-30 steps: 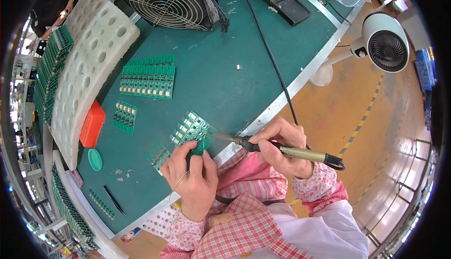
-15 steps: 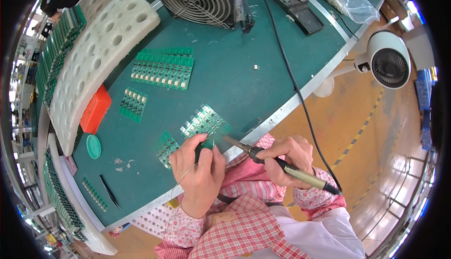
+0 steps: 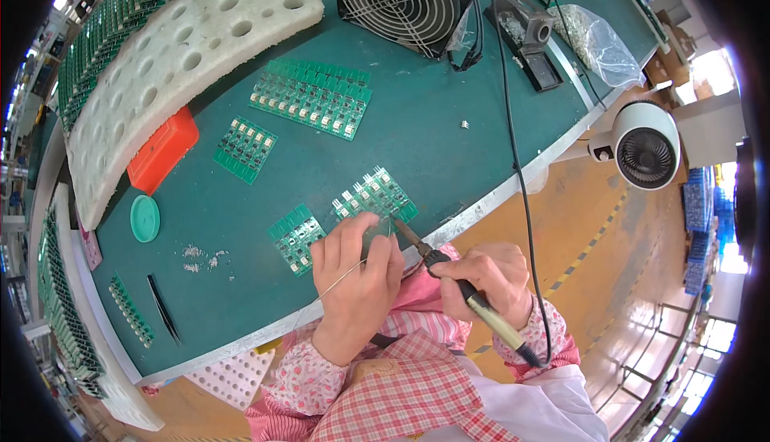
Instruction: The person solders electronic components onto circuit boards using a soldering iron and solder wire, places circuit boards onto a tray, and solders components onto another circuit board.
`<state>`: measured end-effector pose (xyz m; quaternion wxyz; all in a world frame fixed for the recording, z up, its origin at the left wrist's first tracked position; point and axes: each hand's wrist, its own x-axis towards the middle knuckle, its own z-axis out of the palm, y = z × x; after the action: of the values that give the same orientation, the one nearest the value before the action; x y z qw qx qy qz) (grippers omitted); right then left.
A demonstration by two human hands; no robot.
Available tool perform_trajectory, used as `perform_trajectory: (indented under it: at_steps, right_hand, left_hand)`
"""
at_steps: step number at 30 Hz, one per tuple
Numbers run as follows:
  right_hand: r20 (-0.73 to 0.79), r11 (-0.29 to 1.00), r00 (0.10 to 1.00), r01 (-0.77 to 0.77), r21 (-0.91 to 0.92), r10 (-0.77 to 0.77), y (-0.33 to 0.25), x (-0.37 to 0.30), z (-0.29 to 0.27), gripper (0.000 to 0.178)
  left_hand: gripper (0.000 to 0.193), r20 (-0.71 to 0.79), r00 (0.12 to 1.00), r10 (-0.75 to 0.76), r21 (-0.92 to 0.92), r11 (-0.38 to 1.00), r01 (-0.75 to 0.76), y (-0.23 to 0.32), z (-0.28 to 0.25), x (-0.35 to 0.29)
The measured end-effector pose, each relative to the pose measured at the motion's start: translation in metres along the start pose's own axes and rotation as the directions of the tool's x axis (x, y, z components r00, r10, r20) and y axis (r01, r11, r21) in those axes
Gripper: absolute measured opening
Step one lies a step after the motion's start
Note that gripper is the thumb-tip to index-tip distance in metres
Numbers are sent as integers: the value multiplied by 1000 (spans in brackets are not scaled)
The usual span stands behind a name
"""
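A green circuit board panel (image 3: 375, 193) with white connectors along its far edge lies on the bench mat. My left hand (image 3: 353, 293) is closed in a pinch on a thin solder wire (image 3: 340, 278), its fingertips at the panel's near edge. In my right hand (image 3: 485, 277) is a soldering iron (image 3: 504, 331), gripped by its handle. The iron's tip meets or hovers just over the panel's near right part, close to the wire's end; actual contact is too small to tell. Left of my left hand lies another small board panel (image 3: 297, 238).
Farther back are more board panels (image 3: 311, 101), a fan (image 3: 401, 1) and a soldering iron stand (image 3: 539, 45). At left sit a red box (image 3: 163, 152), green lid (image 3: 145, 218), tweezers (image 3: 164, 310) and perforated foam (image 3: 180, 57). The iron's black cable (image 3: 517, 161) crosses the bench edge.
The soldering iron's tip has come from beside the panel onto or right over its near edge. My left hand still pinches the wire. The whole view has shifted and turned slightly.
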<state>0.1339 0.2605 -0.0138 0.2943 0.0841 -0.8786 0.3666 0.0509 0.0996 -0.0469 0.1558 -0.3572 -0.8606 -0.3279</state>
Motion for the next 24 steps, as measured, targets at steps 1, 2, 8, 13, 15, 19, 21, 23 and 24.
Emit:
perform_trajectory:
  at_steps: [1, 2, 8, 13, 15, 19, 21, 23, 24]
  right_hand:
    - [45, 999, 998, 36, -36, -34, -3, 2, 0, 30]
    - [90, 995, 994, 73, -70, -67, -5, 3, 0, 31]
    - [236, 955, 969, 133, -265, -69, -31, 10, 6, 25]
    - [303, 931, 951, 166, -324, -65, -39, 7, 11, 32]
    - [306, 930, 950, 162, -329, -57, -38, 6, 10, 29]
    - [168, 940, 981, 150, -305, -101, -33, 2, 4, 26]
    - [72, 956, 993, 108, -271, -92, -32, -1, -1, 28]
    - [62, 962, 995, 92, -257, -78, -29, -2, -4, 27]
    - [54, 967, 996, 77, -241, -66, -26, -2, -4, 27]
  left_hand:
    - [20, 11, 1000, -5, -1, 1000, 5, 0, 1, 0]
    - [21, 22, 1000, -9, -2, 1000, 9, 0, 1, 0]
    - [26, 45, 999, 21, -85, 996, -17, -12, -14, 3]
    - [30, 196, 980, 18, -102, 995, 2, -30, -31, 14]
    - [32, 222, 975, 13, -120, 993, 15, -34, -27, 12]
    - [33, 206, 978, -32, -96, 994, 53, -34, -24, 8]
    - [33, 207, 978, -35, -87, 995, 54, -30, -22, 8]
    - [34, 189, 981, -43, -57, 997, 54, -28, -21, 10]
    - [34, 192, 981, -40, -56, 997, 52, -26, -21, 11]
